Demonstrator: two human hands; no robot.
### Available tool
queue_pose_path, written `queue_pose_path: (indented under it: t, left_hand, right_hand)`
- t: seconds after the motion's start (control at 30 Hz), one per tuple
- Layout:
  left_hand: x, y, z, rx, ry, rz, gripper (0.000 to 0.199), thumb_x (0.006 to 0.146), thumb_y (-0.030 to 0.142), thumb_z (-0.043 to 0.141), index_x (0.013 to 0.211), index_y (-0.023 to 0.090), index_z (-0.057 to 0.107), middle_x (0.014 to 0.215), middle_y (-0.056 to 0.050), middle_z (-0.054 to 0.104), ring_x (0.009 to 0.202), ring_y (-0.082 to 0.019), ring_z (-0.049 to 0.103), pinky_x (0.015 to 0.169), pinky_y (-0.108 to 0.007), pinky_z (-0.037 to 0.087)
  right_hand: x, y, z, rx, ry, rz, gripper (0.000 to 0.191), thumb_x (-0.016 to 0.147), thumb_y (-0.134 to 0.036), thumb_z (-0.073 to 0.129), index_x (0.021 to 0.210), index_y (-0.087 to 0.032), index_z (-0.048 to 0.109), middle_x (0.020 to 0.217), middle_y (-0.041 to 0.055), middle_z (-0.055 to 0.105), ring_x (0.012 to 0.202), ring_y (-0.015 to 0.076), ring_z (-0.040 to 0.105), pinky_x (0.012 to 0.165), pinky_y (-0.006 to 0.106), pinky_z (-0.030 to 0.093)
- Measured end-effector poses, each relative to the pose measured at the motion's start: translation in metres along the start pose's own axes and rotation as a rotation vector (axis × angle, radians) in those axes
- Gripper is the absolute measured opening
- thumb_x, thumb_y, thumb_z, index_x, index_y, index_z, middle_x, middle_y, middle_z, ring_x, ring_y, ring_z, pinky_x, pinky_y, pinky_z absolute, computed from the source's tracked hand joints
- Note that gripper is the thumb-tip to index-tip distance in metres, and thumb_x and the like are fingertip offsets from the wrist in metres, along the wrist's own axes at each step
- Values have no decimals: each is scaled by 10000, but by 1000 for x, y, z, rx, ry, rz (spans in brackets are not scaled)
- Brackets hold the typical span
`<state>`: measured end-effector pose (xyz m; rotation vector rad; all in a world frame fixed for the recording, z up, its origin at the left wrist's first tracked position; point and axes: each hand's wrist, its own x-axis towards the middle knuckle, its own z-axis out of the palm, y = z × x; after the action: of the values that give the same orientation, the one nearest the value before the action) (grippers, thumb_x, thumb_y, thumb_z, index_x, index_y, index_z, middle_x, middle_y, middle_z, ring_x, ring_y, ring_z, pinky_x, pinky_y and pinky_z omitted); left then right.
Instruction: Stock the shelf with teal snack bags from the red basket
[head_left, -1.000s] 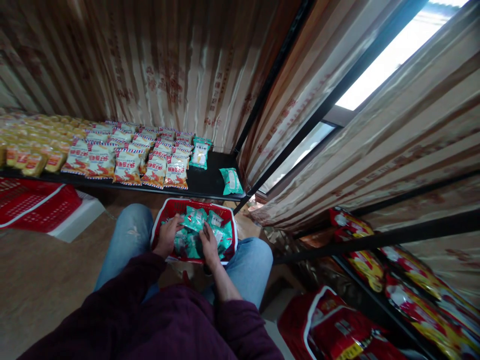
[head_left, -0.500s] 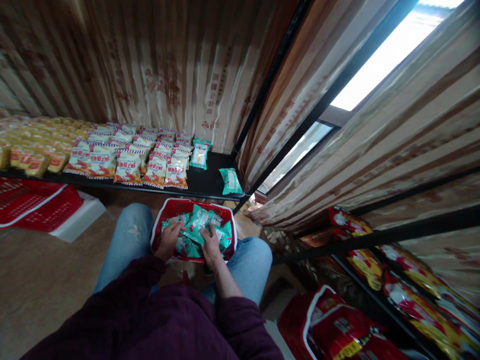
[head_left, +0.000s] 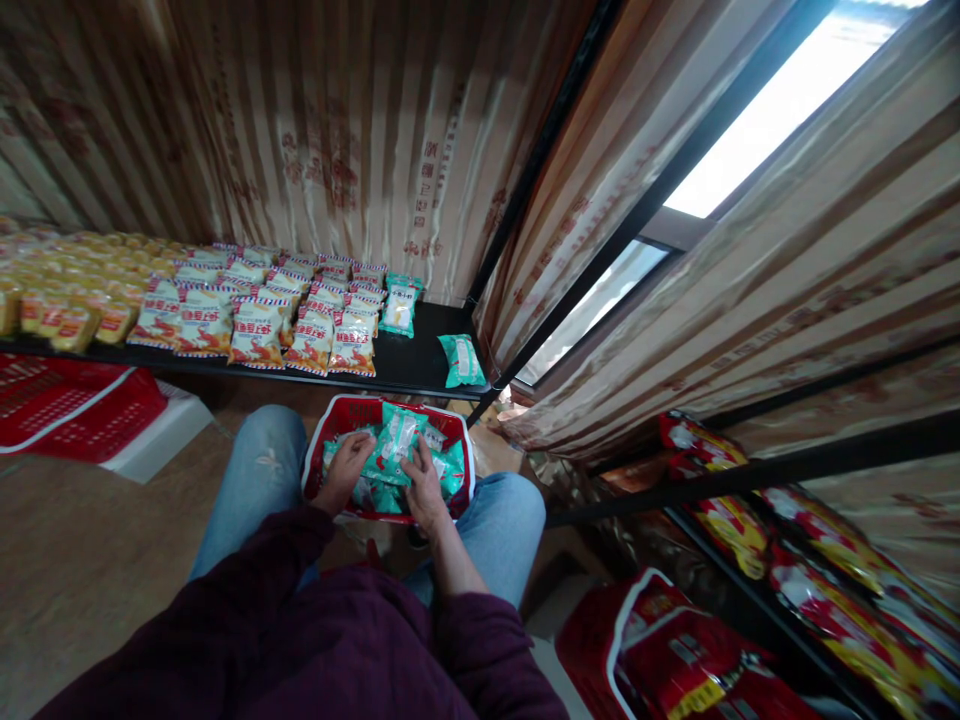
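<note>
A red shopping basket (head_left: 311,455) with a white handle stands between my knees, holding several teal snack bags (head_left: 448,465). One teal snack bag (head_left: 397,435) is raised at the basket's middle, on top of the others. My right hand (head_left: 426,485) grips its lower right side, thumb over the front. At its left edge, my left hand (head_left: 346,472) has its fingers drawn together on the bag; the exact grip is small in view. On the black shelf (head_left: 420,355) ahead, one teal bag (head_left: 401,305) stands upright beside rows of white-and-orange snack bags (head_left: 259,328), and another teal bag (head_left: 461,361) lies near the right end.
Yellow packaged snacks (head_left: 75,290) fill the shelf's left part. Another red basket (head_left: 75,405) and a white box (head_left: 161,430) are below it. To my right are a basket of red packages (head_left: 675,650) and a rack (head_left: 757,550) with red-and-yellow bags. A black post (head_left: 517,385) rises at the shelf corner.
The held teal bag has been lifted slightly and turned more upright. My left hand has shifted a little up and right along its edge; my right hand stays almost in place.
</note>
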<state>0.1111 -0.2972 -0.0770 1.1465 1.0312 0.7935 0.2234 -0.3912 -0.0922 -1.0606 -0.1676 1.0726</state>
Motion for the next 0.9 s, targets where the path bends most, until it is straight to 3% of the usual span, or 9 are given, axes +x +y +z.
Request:
queue_pose_path:
  t: [0.23,0.37,0.67,0.9]
  left_hand:
    - [2,11,9,-21,-108,-53,537,599,549,700,954,155,619,882,-83,691,856,-221,643,771,-336,498]
    - [4,20,16,-24,-167,-37,456,608,526,704,875,162,645,888,-81,701,854,-220,646,776,-323,496]
    - [1,34,30,-15,-129,-21,475,598,566,666,798,136,646,814,-76,700,823,-219,634,751,-309,481]
    - [1,35,31,-22,-112,-25,454,575,549,704,760,138,646,716,-56,687,721,-210,626,656,-298,478]
  right_hand:
    - [0,-1,0,-29,-96,-6,793,623,-218,734,1336,-370,422,1350,17,513,1175,243,534,877,380,483]
    - [0,-4,0,-17,-115,6,793,615,-210,741,1329,-366,432,1296,13,557,1111,236,577,842,367,500]
    - [-6,-14,2,6,-145,-31,776,636,-232,725,1340,-339,418,1202,16,611,900,196,654,689,291,542]
    - [-7,-14,2,-18,-143,-12,781,621,-230,739,1333,-334,435,1211,14,607,971,208,637,809,333,520]
